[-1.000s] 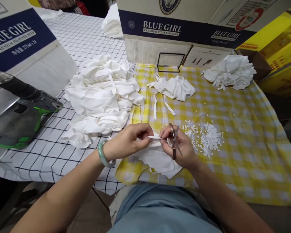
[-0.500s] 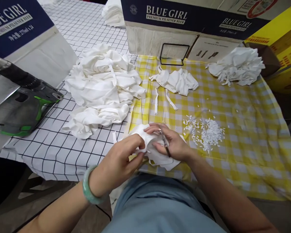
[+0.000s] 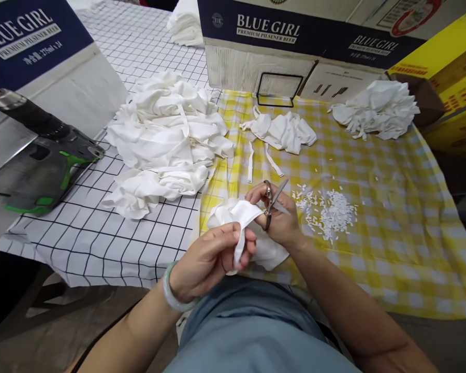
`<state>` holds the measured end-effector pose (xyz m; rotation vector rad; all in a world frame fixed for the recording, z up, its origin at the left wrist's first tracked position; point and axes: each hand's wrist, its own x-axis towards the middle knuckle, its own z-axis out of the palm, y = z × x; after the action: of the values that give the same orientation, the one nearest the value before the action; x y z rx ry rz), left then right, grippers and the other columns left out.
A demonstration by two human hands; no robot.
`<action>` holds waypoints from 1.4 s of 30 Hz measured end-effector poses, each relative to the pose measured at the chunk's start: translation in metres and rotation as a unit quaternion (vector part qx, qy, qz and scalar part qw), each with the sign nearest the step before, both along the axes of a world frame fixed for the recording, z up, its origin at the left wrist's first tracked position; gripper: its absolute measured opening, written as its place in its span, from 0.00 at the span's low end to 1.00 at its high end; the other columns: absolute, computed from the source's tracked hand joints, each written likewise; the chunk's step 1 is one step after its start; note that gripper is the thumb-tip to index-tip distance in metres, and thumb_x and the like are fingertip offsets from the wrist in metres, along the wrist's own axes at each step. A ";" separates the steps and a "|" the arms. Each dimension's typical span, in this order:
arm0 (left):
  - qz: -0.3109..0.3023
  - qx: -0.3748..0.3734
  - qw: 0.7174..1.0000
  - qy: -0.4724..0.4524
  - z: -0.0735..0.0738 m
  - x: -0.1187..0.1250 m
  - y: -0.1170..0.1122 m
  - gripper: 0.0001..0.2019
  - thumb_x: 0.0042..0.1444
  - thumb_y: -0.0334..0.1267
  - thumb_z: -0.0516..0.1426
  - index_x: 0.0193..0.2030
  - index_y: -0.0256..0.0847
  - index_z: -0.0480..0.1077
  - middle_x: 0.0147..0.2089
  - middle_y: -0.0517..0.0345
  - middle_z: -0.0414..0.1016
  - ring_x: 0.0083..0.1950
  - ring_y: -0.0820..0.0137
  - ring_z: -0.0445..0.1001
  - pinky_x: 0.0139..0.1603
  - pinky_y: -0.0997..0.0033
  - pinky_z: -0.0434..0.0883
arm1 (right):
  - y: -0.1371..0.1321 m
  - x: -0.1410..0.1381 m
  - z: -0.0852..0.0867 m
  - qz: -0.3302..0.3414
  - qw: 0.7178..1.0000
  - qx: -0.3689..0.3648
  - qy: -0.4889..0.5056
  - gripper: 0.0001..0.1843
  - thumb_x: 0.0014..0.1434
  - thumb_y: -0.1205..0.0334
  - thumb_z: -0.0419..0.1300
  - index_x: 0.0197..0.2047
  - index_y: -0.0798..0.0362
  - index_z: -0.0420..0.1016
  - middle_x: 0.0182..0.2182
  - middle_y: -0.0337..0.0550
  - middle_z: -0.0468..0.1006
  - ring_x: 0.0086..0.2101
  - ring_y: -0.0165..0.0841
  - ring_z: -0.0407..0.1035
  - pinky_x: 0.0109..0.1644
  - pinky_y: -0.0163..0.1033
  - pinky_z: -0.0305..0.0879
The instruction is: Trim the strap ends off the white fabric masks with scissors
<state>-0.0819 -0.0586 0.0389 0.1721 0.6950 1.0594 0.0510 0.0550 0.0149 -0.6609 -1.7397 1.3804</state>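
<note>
My left hand (image 3: 217, 254) pinches the strap of a white strappy garment (image 3: 244, 211) near the table's front edge. Hooked over the fingers of my right hand (image 3: 279, 220) is a pair of small scissors (image 3: 275, 201), its blades apart and pointing away to the upper right. The same right fingers also grip the edge of the garment's cloth. Part of the garment hangs below my hands and rests on the yellow checked cloth (image 3: 392, 223). Two loose white straps (image 3: 250, 161) lie just beyond, beside another white garment (image 3: 281, 129).
A large heap of white garments (image 3: 166, 124) lies to the left, and a smaller white pile (image 3: 376, 109) at the far right. Small white scraps (image 3: 336, 212) are scattered right of my hands. A power drill (image 3: 42, 150) stands left. Beer cartons (image 3: 256, 62) border the back.
My left hand has turned palm up and now holds the strap out. The scissors in my right hand have swung up, with their blades now showing.
</note>
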 end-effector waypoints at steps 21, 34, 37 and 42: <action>0.079 0.281 0.806 0.516 0.026 -0.002 0.011 0.09 0.63 0.34 0.56 0.36 0.41 0.78 0.42 0.53 0.70 0.48 0.67 0.68 0.51 0.68 0.65 | -0.026 -0.005 -0.014 0.038 0.970 -0.238 0.001 0.17 0.44 0.57 0.71 0.32 0.52 0.68 0.26 0.35 0.69 0.25 0.27 0.62 0.29 0.33 0.61; 0.103 0.173 0.903 0.379 -0.007 0.053 0.042 0.13 0.65 0.38 0.53 0.32 0.38 0.73 0.46 0.56 0.62 0.31 0.77 0.59 0.31 0.73 0.60 | -0.016 0.089 0.021 -0.033 0.941 0.062 -0.331 0.23 0.53 0.39 0.64 0.31 0.52 0.69 0.30 0.43 0.70 0.34 0.37 0.63 0.41 0.42 0.60; 0.074 0.192 0.890 0.407 -0.011 0.068 0.044 0.13 0.65 0.37 0.52 0.30 0.39 0.71 0.44 0.55 0.62 0.36 0.72 0.62 0.34 0.72 0.62 | -0.018 0.100 0.021 -0.024 0.923 0.091 -0.372 0.25 0.50 0.39 0.66 0.25 0.53 0.66 0.24 0.39 0.68 0.28 0.32 0.61 0.36 0.39 0.56; 0.047 0.213 0.879 0.424 -0.018 0.078 0.048 0.12 0.65 0.37 0.51 0.32 0.40 0.70 0.45 0.53 0.62 0.44 0.67 0.64 0.41 0.69 0.65 | -0.021 0.109 0.017 -0.020 0.919 0.056 -0.390 0.24 0.48 0.43 0.69 0.22 0.53 0.65 0.21 0.36 0.69 0.26 0.30 0.61 0.36 0.37 0.54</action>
<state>-0.0035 -0.0103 0.0207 1.0412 1.2533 1.2129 0.1603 0.0337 0.0324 -1.2944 -2.3703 1.0272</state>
